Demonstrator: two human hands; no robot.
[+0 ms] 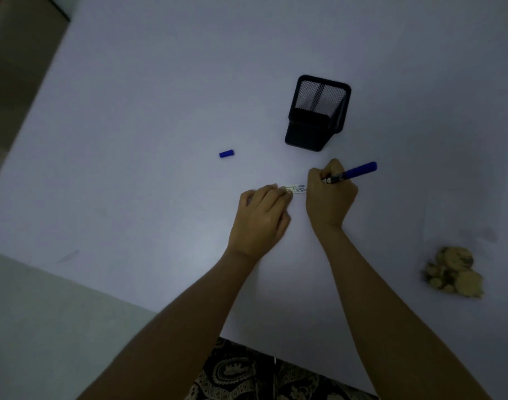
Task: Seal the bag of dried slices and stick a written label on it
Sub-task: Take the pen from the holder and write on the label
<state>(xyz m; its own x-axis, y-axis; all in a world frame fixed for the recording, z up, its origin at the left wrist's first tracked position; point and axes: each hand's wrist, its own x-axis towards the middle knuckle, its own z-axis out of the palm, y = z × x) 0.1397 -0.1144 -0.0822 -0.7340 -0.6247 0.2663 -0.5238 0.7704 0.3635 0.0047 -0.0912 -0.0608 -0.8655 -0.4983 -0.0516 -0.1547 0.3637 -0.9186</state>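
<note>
Label being written w/ blue marker on the table.

Nearest, well right of the hands: dried slices [452, 272] on the table [131, 111]; bag not discernible. Left hand [261, 217] fingertips press the label [297, 188] end flat, fingers loosely bent. Right hand [330, 194], just beside, fingers curled round the marker [352, 172], tip hidden over label. Beyond fingers: marker cap [226, 153] far left, mesh pen holder [317, 112] straight ahead.

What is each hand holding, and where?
Right hand grips the blue marker near its tip; left hand fingertips press the label at its left end.
</note>
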